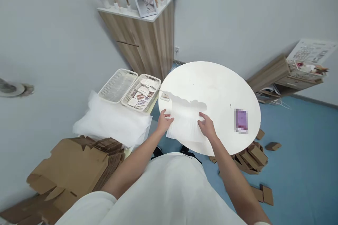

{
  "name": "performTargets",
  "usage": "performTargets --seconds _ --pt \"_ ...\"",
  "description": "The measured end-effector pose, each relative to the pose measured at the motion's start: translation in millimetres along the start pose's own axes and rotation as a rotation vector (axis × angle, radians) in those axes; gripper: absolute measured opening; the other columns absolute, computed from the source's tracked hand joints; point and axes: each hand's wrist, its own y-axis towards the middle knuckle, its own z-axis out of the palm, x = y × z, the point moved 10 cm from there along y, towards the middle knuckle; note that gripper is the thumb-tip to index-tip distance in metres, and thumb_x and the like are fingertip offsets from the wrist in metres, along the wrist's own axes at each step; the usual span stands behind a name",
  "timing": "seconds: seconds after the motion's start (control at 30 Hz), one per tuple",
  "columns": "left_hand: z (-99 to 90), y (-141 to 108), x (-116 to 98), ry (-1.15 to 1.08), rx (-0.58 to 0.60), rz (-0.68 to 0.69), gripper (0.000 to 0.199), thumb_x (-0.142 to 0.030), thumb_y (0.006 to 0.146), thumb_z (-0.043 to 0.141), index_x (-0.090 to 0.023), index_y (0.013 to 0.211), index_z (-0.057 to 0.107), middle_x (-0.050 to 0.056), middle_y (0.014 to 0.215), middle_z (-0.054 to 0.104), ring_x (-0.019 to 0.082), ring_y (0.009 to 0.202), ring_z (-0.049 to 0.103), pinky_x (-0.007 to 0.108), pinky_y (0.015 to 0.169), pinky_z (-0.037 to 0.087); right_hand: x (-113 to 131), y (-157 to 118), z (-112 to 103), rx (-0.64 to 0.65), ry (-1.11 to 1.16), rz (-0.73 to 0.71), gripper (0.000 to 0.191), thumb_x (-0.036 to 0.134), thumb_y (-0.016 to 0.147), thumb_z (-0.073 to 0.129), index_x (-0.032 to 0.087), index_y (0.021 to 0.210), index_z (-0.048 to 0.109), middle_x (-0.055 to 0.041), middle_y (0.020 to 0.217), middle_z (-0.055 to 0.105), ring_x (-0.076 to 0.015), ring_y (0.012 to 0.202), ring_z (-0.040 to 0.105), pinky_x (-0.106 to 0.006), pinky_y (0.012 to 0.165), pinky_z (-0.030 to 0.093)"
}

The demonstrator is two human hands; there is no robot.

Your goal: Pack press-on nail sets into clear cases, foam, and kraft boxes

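Note:
A thin white, slightly see-through sheet (185, 129) is spread between my hands at the near edge of the round white table (219, 88). My left hand (164, 122) grips the sheet's left side, its thumb at the edge and a couple of fingers bent. On the right side, my right hand (206, 126) holds the opposite edge between thumb and fingers, the index pointing forward. Just beyond my left hand lies a small white packet (165, 97) on the tabletop. Shadows fall on the table beyond the sheet.
Left of the table stand a basket of small packets (142, 93), another white basket (116, 86), a pile of white sheets (113, 121) and stacked flat cardboard boxes (76, 161). A blurred purple item (241, 120) lies at the table's right. Small cardboard boxes (252, 158) are on the floor.

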Motion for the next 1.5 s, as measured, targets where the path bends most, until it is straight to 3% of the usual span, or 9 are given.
performTargets --seconds 0.13,0.27,0.47,0.8,0.9,1.0,1.2,1.3,1.5 --pt "48.8 5 -20 0.180 0.047 0.079 0.073 -0.024 0.068 0.065 -0.021 0.131 0.027 0.007 0.105 0.055 0.010 0.069 0.055 0.025 0.065 0.044 -57 -4 -20 0.028 0.002 0.080 0.051 0.022 0.075 0.044 0.023 0.126 0.039 -0.0034 0.112 0.057 -0.0117 0.068 0.054 -0.033 0.076 0.046" --pt "94.1 3 -18 0.287 0.152 0.076 0.072 -0.024 0.070 0.063 -0.021 0.131 0.026 0.008 0.107 0.054 0.010 0.066 0.053 0.023 0.060 0.044 -104 -4 -33 0.026 -0.063 0.139 0.050 0.019 0.074 0.044 0.022 0.124 0.041 -0.0037 0.110 0.057 -0.0121 0.068 0.054 -0.032 0.075 0.046" --pt "123.1 6 5 0.369 0.186 0.024 0.070 -0.021 0.070 0.062 -0.021 0.131 0.027 0.007 0.106 0.054 0.009 0.068 0.052 0.023 0.064 0.044 -144 0 -27 0.087 -0.175 0.158 0.048 0.017 0.075 0.043 0.020 0.123 0.042 -0.0053 0.109 0.056 -0.0168 0.086 0.056 -0.032 0.078 0.044" --pt "148.0 17 7 0.556 0.222 0.083 0.067 -0.017 0.073 0.057 -0.019 0.132 0.025 0.008 0.107 0.053 0.011 0.069 0.054 0.028 0.071 0.045 -162 14 -18 0.102 -0.374 0.120 0.043 0.015 0.075 0.046 0.019 0.117 0.049 -0.0113 0.104 0.052 -0.0247 0.097 0.048 -0.033 0.075 0.041" --pt "150.8 16 0 0.690 0.182 0.189 0.065 -0.016 0.072 0.056 -0.018 0.131 0.028 0.010 0.113 0.049 0.018 0.089 0.054 0.034 0.081 0.044 -164 11 -25 0.046 -0.422 0.132 0.041 0.020 0.075 0.048 0.020 0.116 0.049 -0.0129 0.112 0.047 -0.0267 0.101 0.045 -0.036 0.078 0.040" --pt "155.0 9 -14 0.854 0.142 0.350 0.059 -0.018 0.072 0.056 -0.018 0.127 0.035 0.012 0.122 0.044 0.026 0.111 0.043 0.040 0.089 0.038 -154 6 -33 -0.021 -0.486 0.069 0.043 0.025 0.077 0.047 0.019 0.120 0.045 -0.0146 0.125 0.040 -0.0300 0.112 0.038 -0.043 0.086 0.035" --pt "180.7 -16 -20 1.068 0.370 0.600 0.041 -0.025 0.078 0.047 -0.021 0.119 0.046 0.008 0.135 0.038 0.026 0.126 0.028 0.044 0.100 0.026 -135 0 -15 0.082 -0.523 -0.104 0.045 0.029 0.081 0.042 0.018 0.124 0.040 -0.0133 0.136 0.035 -0.0274 0.126 0.027 -0.045 0.098 0.022" --pt "184.3 -22 -13 1.131 0.451 0.598 0.047 -0.029 0.078 0.047 -0.021 0.124 0.041 0.008 0.139 0.032 0.026 0.129 0.023 0.045 0.101 0.022 -142 0 -4 0.146 -0.549 -0.074 0.046 0.031 0.081 0.042 0.017 0.125 0.038 -0.0132 0.138 0.032 -0.0275 0.128 0.023 -0.047 0.099 0.019" --pt "183.8 -21 -8 1.080 0.465 0.543 0.050 -0.027 0.076 0.050 -0.021 0.125 0.040 0.009 0.140 0.030 0.028 0.130 0.022 0.046 0.101 0.022 -148 0 -1 0.174 -0.534 -0.040 0.047 0.032 0.081 0.041 0.018 0.126 0.036 -0.0124 0.141 0.028 -0.0268 0.130 0.020 -0.049 0.099 0.016"
